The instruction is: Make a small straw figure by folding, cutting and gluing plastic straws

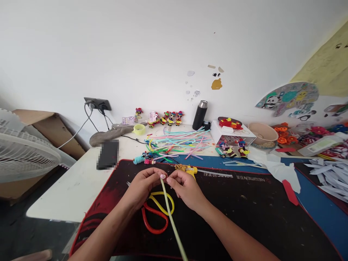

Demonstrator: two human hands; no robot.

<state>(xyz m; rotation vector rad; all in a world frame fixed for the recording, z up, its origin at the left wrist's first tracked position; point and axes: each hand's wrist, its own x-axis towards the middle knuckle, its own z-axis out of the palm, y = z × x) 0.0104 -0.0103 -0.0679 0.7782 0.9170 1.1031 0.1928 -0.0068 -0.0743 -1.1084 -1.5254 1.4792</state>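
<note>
A pale yellow-green strip (172,221), which looks like a pipe cleaner, runs from my fingertips down toward the bottom of the view. My left hand (144,185) pinches its far end between thumb and fingers. A small pale pink patch shows at that end, too small to identify. Close beside it, my right hand (187,188) has thumb and fingertips pressed together; what they hold is hidden. Under the strip, scissors (154,231) with one red and one yellow handle lie on the black mat (231,221), their blades partly behind my left hand.
Behind my hands lies a yellow glue gun (191,169) with a glue stick. Many coloured pipe cleaners (185,141) cover the table's back. Small figures (171,118), a black thermos (200,116) and a white box (231,134) stand near the wall. At left is a fan (29,145).
</note>
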